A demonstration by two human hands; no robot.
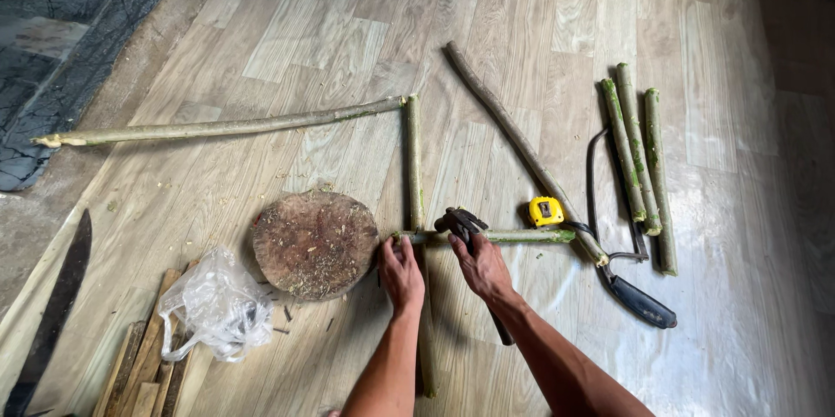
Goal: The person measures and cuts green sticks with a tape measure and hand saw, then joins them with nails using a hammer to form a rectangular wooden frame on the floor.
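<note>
1. View from above, looking down at two bare forearms over a pale wood-plank floor (539, 26); a dark stone edge runs along the far left.
2. Left hand (400, 271) presses on the joint where a short horizontal green-barked stick (522, 235) crosses a long upright green-barked stick (414, 173). Fingers curled down onto the wood; exact grip can't be told, as the hand covers the joint.
3. Right hand (480, 267) is closed round the dark handle of a claw hammer (461, 224), w/ the metal head just above the horizontal stick, right of the joint.
4. Frame so far: a long thin pale-green pole (217, 128) lies left to right at the far side, its right end touching the upright stick's far end. That makes one corner. The near crossing under the hands makes a second. Whether either joint is nailed can't be seen.
5. Judged progress: early to mid. Two sides plus a cross-piece are laid out; the rest looks unassembled.
6. Spare material: a long brown branch (513, 139) lies diagonally, right of the upright stick; three short mossy green sticks (639, 156) lie side by side at the far right, apart from the frame.
7. Tools nearby: a yellow tape measure (546, 211) just beyond the horizontal stick; a black-handled bow saw (639, 300) near right.
8. Left of the hands: a round dark wooden chopping block (315, 243), dusted w/ chips; a crumpled clear plastic bag (213, 306); flat wood offcuts (143, 365); a long dark machete blade (56, 304) at the near left edge.
</note>
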